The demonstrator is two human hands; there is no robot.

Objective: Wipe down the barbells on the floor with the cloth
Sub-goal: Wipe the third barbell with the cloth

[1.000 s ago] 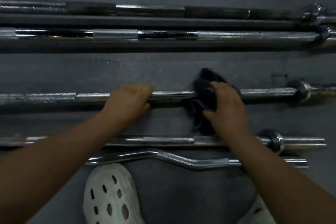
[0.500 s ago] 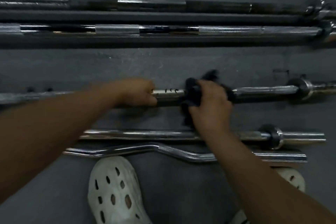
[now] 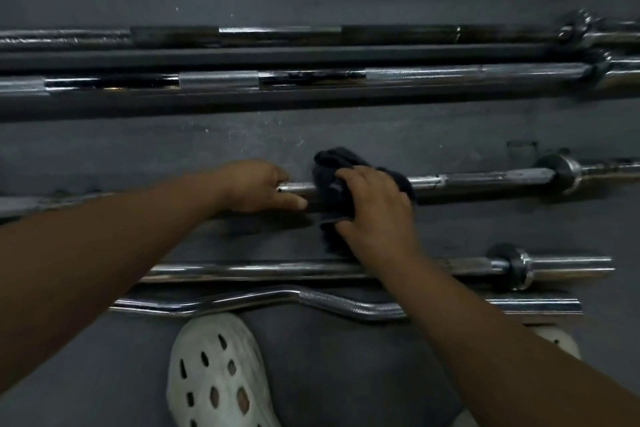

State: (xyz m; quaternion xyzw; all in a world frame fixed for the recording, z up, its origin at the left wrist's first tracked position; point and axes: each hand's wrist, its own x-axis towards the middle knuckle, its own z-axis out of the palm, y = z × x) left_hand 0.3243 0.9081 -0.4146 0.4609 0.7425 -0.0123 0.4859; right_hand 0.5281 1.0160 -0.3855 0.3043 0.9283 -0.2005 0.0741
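While the right hand [image 3: 377, 215] has a dark cloth [image 3: 332, 166] bunched around the middle barbell [image 3: 485, 180], fingers curled over the top and clamping the fabric onto the shaft, the left hand [image 3: 254, 187] sits just beside it on the same bar. Its fingers are wrapped over the far side and the thumb lies along the near side.

That bar is chrome, shiny on the smooth bit next to the cloth and duller further right. It ends in a thick collar [image 3: 561, 172] with a thinner sleeve running off the right edge. Its left stretch is mostly hidden behind the left forearm. The cloth is blackish and crumpled, with a tail hanging down on the near side.

Room-wise, there's a decent strip of bare grey floor [image 3: 346, 128] between this bar and a long knurled barbell [image 3: 433, 74], with a darker barbell [image 3: 277, 33] close behind that one. On the near side it's tighter: a shorter straight bar [image 3: 259, 267] lies under the right wrist, and a wavy curl bar [image 3: 329, 302] sits just beside that. A white clog [image 3: 218, 371] with holes is just on the near side of the curl bar.
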